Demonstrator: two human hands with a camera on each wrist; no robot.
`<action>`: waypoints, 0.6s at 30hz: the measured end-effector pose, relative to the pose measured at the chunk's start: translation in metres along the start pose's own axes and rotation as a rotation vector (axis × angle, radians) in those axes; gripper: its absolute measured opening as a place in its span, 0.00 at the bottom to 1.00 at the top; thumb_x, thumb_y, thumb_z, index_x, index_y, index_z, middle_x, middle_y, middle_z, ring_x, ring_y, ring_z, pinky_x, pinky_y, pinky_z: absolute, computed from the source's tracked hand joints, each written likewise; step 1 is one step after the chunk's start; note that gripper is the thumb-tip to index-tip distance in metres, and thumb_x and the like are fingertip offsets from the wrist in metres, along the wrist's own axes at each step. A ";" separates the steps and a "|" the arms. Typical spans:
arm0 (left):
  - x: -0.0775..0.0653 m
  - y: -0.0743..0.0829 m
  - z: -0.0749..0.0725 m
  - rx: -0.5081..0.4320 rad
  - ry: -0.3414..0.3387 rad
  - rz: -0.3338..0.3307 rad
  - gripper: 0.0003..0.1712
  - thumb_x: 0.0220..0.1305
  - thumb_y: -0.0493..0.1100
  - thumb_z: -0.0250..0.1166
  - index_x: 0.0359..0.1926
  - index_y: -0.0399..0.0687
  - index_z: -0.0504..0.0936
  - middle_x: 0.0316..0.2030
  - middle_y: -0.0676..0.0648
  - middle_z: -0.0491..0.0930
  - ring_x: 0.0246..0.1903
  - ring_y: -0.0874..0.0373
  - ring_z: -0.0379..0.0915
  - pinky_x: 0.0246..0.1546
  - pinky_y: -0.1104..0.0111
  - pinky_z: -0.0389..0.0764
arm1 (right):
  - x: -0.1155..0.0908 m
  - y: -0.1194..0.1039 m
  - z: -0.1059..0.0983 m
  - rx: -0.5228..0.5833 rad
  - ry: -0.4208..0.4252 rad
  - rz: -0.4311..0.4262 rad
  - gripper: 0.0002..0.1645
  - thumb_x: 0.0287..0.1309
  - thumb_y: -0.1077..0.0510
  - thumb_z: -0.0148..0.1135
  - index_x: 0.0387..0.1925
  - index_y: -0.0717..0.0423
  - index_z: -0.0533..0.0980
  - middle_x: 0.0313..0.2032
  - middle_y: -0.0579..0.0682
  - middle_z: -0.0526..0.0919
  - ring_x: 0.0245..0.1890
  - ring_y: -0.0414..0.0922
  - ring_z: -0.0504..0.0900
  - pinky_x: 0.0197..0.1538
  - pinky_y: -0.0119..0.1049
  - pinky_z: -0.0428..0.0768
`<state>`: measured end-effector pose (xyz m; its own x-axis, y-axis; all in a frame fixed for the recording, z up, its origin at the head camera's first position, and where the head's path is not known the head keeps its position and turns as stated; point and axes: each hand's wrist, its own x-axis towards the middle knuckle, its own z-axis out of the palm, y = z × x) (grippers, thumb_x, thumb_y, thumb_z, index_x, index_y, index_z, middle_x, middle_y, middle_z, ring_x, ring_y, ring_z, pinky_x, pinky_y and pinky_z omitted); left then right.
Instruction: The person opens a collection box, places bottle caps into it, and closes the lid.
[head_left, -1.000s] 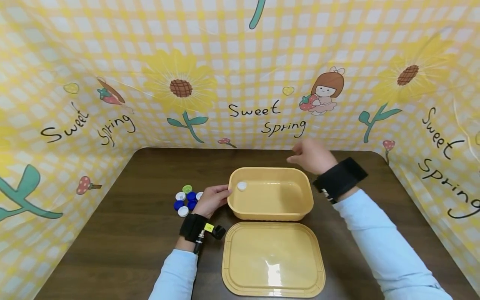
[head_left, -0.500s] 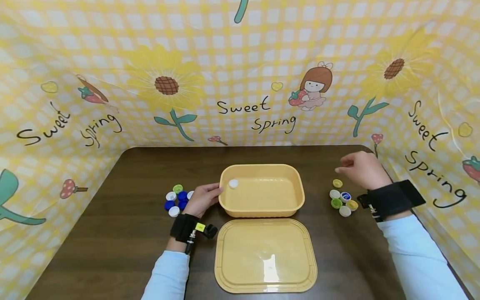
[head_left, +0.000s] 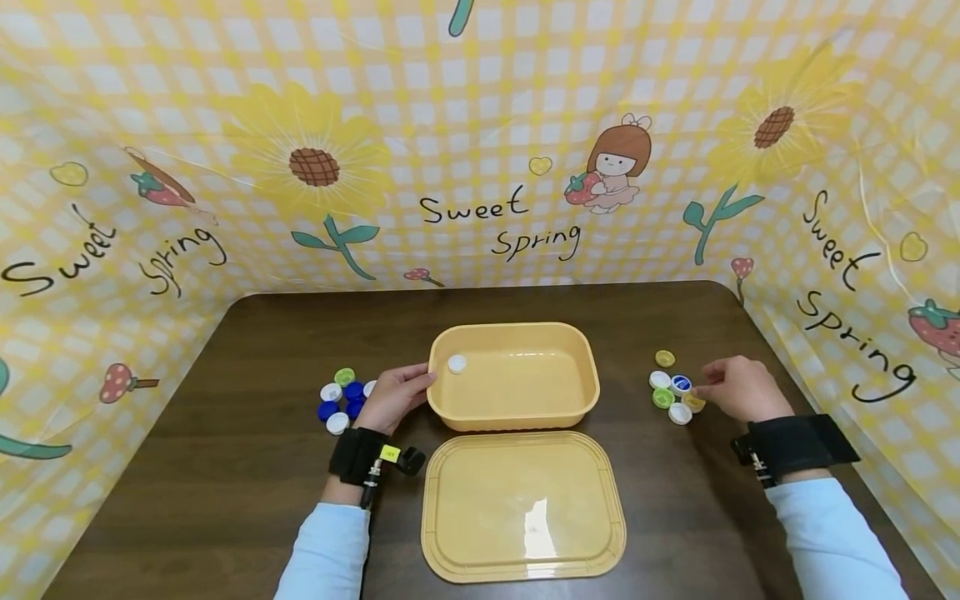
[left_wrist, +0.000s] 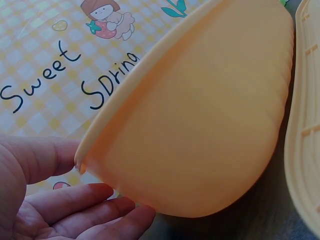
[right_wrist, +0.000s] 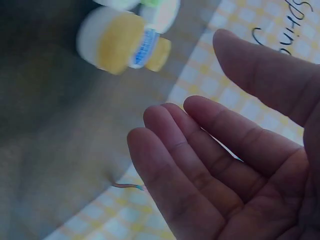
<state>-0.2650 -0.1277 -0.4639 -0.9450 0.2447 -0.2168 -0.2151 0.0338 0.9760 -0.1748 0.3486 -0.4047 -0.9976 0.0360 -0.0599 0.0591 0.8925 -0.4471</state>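
Your left hand (head_left: 392,400) pinches the box (head_left: 525,379), lid (head_left: 517,508) just in front. Your loose right hand (head_left: 748,390) hovers beside caps (head_left: 663,398), table (head_left: 622,358) stretching between caps and box

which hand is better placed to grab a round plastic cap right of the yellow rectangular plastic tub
Probably the right hand: it looks empty, thumb apart, and is close to those multicoloured caps, while the left hand holds the tub by its rim.

On the table (head_left: 172,500), we see a box (head_left: 525,402) with one bottle cap (head_left: 457,364) in its left end. The lid (head_left: 522,508) lies before it. Some bottle caps (head_left: 327,411) sit to the left, more bottle caps (head_left: 663,398) to the right, and a cloth (head_left: 480,100) behind.
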 end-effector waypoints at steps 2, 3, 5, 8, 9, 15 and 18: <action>0.000 0.000 -0.001 -0.004 0.007 -0.001 0.24 0.71 0.37 0.57 0.64 0.29 0.69 0.61 0.32 0.71 0.52 0.53 0.76 0.53 0.63 0.77 | 0.001 0.002 0.005 0.005 -0.004 0.005 0.26 0.54 0.56 0.69 0.45 0.76 0.78 0.40 0.69 0.82 0.41 0.64 0.80 0.41 0.55 0.78; 0.000 0.001 -0.001 -0.003 0.009 -0.002 0.24 0.71 0.37 0.57 0.64 0.29 0.69 0.61 0.32 0.71 0.52 0.54 0.76 0.52 0.63 0.77 | 0.001 0.003 0.007 0.009 -0.009 0.008 0.25 0.54 0.56 0.70 0.44 0.75 0.79 0.39 0.68 0.82 0.39 0.63 0.80 0.40 0.54 0.78; 0.000 0.001 -0.001 0.000 0.011 0.001 0.24 0.72 0.37 0.57 0.64 0.28 0.69 0.61 0.32 0.71 0.52 0.54 0.76 0.53 0.63 0.77 | 0.002 0.006 0.012 0.016 -0.020 0.021 0.23 0.53 0.56 0.70 0.42 0.74 0.80 0.37 0.66 0.83 0.36 0.59 0.80 0.37 0.51 0.78; 0.000 0.001 -0.001 -0.002 0.013 0.000 0.24 0.72 0.37 0.57 0.64 0.28 0.69 0.61 0.33 0.71 0.52 0.53 0.76 0.52 0.63 0.77 | 0.004 0.008 0.017 0.033 -0.044 0.054 0.21 0.52 0.56 0.71 0.40 0.72 0.80 0.36 0.65 0.82 0.32 0.54 0.77 0.34 0.47 0.76; 0.000 0.000 -0.001 -0.001 0.011 0.002 0.24 0.72 0.37 0.57 0.64 0.28 0.69 0.61 0.32 0.71 0.52 0.53 0.76 0.53 0.63 0.77 | 0.005 0.009 0.019 0.037 -0.054 0.068 0.21 0.53 0.56 0.71 0.40 0.72 0.80 0.36 0.64 0.82 0.31 0.54 0.76 0.33 0.46 0.76; 0.000 -0.001 -0.001 0.006 0.013 0.008 0.24 0.71 0.37 0.57 0.64 0.29 0.69 0.61 0.32 0.71 0.53 0.52 0.75 0.53 0.63 0.77 | 0.006 0.010 0.024 0.046 -0.064 0.100 0.21 0.53 0.58 0.71 0.40 0.73 0.80 0.34 0.62 0.82 0.29 0.52 0.74 0.30 0.41 0.72; 0.000 0.000 0.000 0.004 0.015 0.003 0.24 0.71 0.37 0.57 0.64 0.29 0.70 0.61 0.32 0.71 0.53 0.52 0.75 0.53 0.63 0.76 | 0.006 0.010 0.025 0.043 -0.059 0.102 0.19 0.53 0.58 0.71 0.39 0.73 0.81 0.33 0.61 0.82 0.28 0.51 0.74 0.29 0.40 0.71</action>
<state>-0.2647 -0.1280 -0.4643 -0.9491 0.2307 -0.2144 -0.2115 0.0372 0.9767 -0.1788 0.3461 -0.4321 -0.9825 0.0974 -0.1590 0.1625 0.8654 -0.4739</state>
